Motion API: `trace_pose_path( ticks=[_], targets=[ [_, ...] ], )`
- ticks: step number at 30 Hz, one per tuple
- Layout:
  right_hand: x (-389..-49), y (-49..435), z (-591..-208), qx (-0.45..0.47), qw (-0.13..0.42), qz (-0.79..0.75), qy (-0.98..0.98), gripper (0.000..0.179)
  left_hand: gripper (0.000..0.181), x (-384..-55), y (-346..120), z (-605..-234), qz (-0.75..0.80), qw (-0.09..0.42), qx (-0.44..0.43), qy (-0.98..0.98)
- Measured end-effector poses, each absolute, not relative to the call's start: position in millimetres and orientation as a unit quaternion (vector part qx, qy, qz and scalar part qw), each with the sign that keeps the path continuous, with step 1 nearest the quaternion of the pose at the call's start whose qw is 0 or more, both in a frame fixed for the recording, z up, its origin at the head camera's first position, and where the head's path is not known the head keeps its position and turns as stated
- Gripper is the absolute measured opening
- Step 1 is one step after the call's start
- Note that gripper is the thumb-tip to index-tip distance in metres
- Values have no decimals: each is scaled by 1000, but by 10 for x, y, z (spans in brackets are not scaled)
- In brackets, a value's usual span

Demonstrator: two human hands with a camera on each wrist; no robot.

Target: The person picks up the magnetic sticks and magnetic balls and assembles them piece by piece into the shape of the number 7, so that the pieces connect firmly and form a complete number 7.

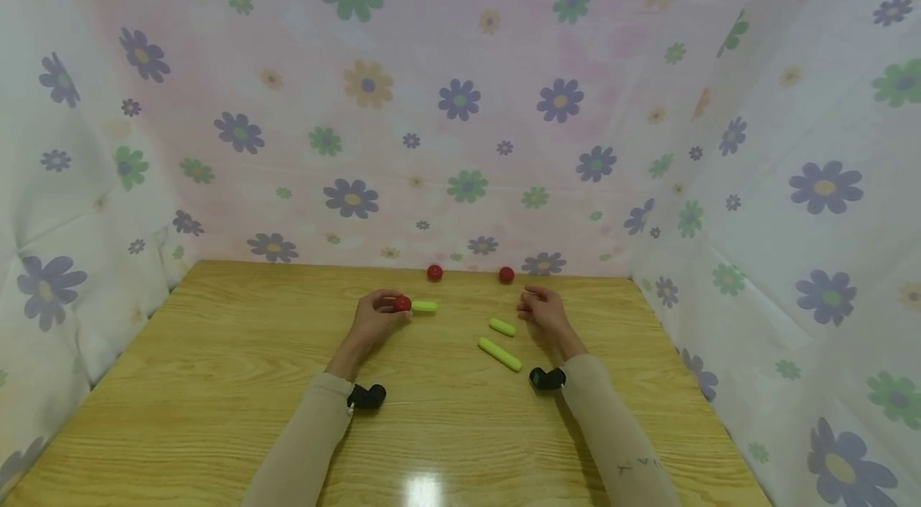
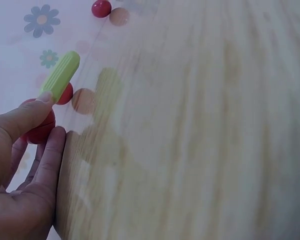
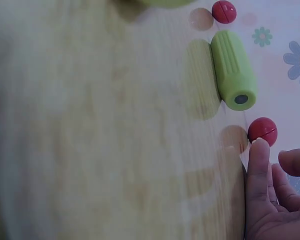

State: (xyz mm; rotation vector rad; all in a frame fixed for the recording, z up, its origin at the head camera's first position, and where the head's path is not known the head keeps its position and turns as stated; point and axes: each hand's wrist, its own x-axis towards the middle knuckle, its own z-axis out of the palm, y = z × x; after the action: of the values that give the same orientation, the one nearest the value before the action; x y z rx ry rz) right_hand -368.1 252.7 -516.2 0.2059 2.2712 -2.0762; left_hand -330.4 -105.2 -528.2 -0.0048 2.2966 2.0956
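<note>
Near the table's back left, my left hand (image 1: pixel 376 321) pinches a red ball (image 1: pixel 402 304) between thumb and fingers. A short ribbed yellow-green stick (image 1: pixel 424 306) juts out to the right from that ball. The left wrist view shows the thumb tip at the near end of the stick (image 2: pixel 62 75). My right hand (image 1: pixel 545 315) holds nothing; its fingers are loosely bent, with its side down on the table. Nearest to it lie a short green stick (image 1: pixel 502 327), with a dark disc in its end (image 3: pixel 241 99), and a red ball (image 1: pixel 507 275).
Another red ball (image 1: pixel 435 273) sits at the table's back edge. A longer green stick (image 1: pixel 500 354) lies in front of the short one. Flower-patterned cloth (image 1: pixel 460 147) hangs behind the wooden table (image 1: pixel 446 427) and along both sides. Each wrist carries a small black camera (image 1: pixel 370 396).
</note>
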Motion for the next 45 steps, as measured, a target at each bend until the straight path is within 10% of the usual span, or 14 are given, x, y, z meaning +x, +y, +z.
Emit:
trace_pose_path(
  ticks=[45],
  targets=[
    [-4109, 2364, -5187, 38, 5, -625, 780, 50, 37, -3320, -1041, -5316, 678, 4, -2, 735]
  ],
)
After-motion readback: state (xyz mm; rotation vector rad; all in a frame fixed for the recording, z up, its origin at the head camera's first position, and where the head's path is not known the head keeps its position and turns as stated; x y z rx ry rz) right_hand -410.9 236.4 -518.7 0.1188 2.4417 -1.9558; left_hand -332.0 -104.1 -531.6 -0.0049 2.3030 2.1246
